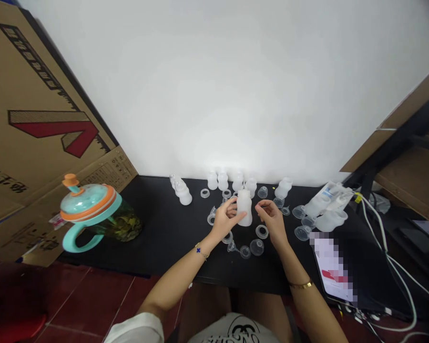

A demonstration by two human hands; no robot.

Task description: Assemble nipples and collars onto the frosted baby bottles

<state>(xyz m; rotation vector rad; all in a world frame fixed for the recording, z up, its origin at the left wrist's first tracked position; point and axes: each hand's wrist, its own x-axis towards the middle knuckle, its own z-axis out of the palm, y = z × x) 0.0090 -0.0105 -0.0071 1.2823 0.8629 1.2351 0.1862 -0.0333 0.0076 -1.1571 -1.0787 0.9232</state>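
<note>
My left hand [223, 220] is closed round a frosted white baby bottle [244, 209], held upright over the black table [160, 233]. To the right of this bottle, a small gap away, my right hand [272, 221] has its thumb and fingertips pinched together; whatever they hold is too small to make out. Below the hands lie a clear ring [261, 232], a clear dome cap [257, 247] and a silicone nipple [232, 246]. Several more bottles stand behind, one of them a white bottle [222, 180] near the wall.
On the left stands a large jug [89, 200] with a turquoise lid, beside a cardboard box [39, 119]. A capped bottle [183, 193] is at centre left. To the right are a bag of bottles [329, 202], a phone [332, 269] and white cables [379, 228].
</note>
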